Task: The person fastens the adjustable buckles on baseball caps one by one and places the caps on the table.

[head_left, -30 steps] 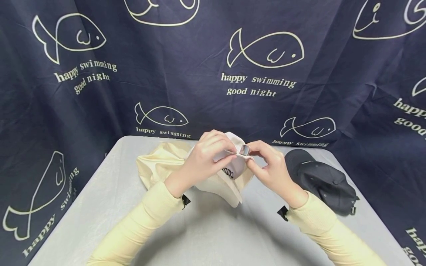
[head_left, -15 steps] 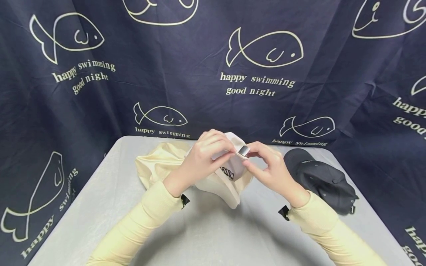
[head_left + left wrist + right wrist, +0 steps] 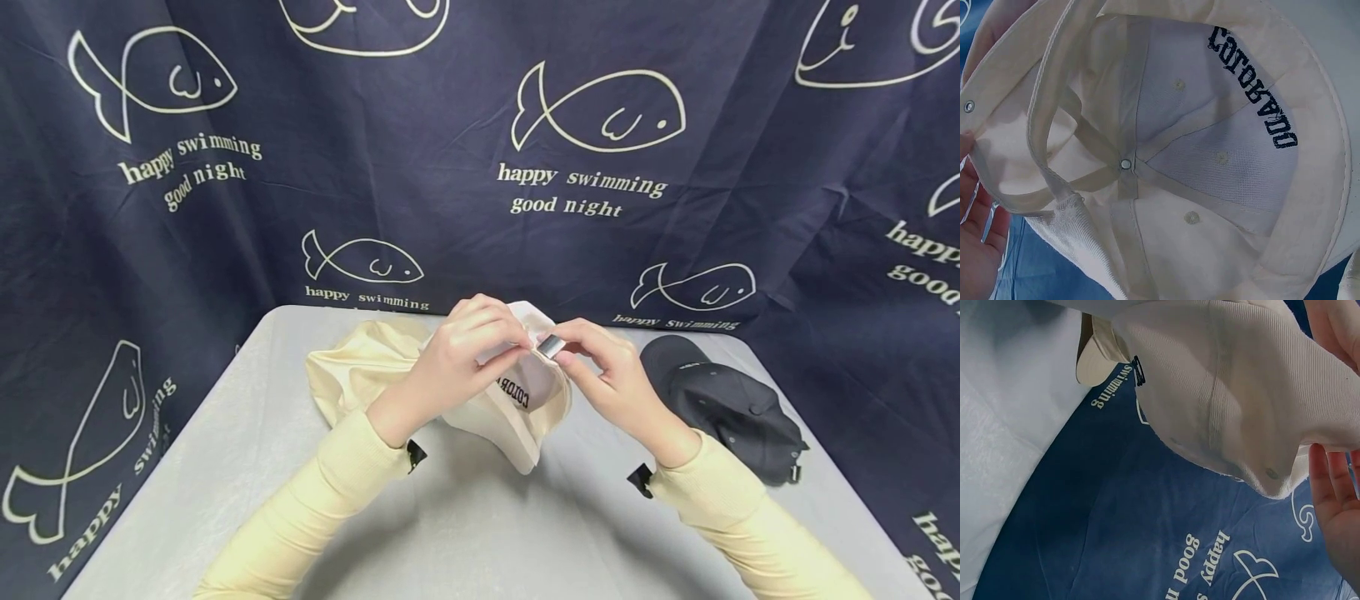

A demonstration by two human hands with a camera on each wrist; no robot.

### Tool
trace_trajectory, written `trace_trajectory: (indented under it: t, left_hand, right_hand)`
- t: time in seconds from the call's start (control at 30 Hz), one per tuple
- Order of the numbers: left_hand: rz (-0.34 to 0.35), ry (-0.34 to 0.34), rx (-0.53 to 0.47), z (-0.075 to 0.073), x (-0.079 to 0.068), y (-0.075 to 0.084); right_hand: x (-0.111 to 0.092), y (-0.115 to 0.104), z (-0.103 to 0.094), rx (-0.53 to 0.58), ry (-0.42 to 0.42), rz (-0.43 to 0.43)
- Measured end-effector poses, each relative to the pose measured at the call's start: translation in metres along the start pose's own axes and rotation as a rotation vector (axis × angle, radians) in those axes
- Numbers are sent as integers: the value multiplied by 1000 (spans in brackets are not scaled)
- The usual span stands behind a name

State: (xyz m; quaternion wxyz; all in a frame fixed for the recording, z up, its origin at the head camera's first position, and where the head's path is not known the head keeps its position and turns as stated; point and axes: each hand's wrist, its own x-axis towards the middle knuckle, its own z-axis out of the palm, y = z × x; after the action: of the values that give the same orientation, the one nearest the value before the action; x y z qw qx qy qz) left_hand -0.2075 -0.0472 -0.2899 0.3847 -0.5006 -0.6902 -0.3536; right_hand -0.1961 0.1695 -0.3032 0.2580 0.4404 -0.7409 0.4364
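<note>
Both hands hold a cream baseball cap (image 3: pixel 491 425) up over the middle of the table, its brim toward the person. The left hand (image 3: pixel 468 346) pinches the cap's back strap between thumb and fingers. Close by, the right hand (image 3: pixel 611 367) pinches the strap end at a shiny metal buckle (image 3: pixel 552 346). In the left wrist view the cap's inside faces the camera, with reversed dark lettering (image 3: pixel 1254 90) showing through and the looped strap (image 3: pixel 1041 119) at left. The crown's ribbed outside (image 3: pixel 1241 381) fills the upper part of the right wrist view.
A pale yellow, crumpled fabric hat (image 3: pixel 360 367) lies on the grey-white table (image 3: pixel 480 542) behind the left hand. At right, a black baseball cap (image 3: pixel 735 412) lies beyond the right wrist. A dark blue curtain (image 3: pixel 465 167) with fish prints hangs behind the table.
The buckle has turned and tilted between the fingers, and the right fingers have shifted slightly on it. The brim has dipped a little. The left hand has hardly moved.
</note>
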Motion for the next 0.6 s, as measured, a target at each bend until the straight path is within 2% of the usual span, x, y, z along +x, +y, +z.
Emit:
trace_trajectory:
  t: [0.13,0.23,0.43,0.6]
  left_hand:
    - [1,-5,1,-1,0,1]
    - [-1,-6,1,-1,0,1]
    - [-4,-4,-4,-2,-1,1]
    - [-5,-10,-9,-2,-2,0]
  right_hand:
    - [2,0,0,19,-13,7]
    - [2,-1,-1,77,-33,38]
    - [2,-1,-5,270,-92,149]
    - [3,0,-9,316,-148,242]
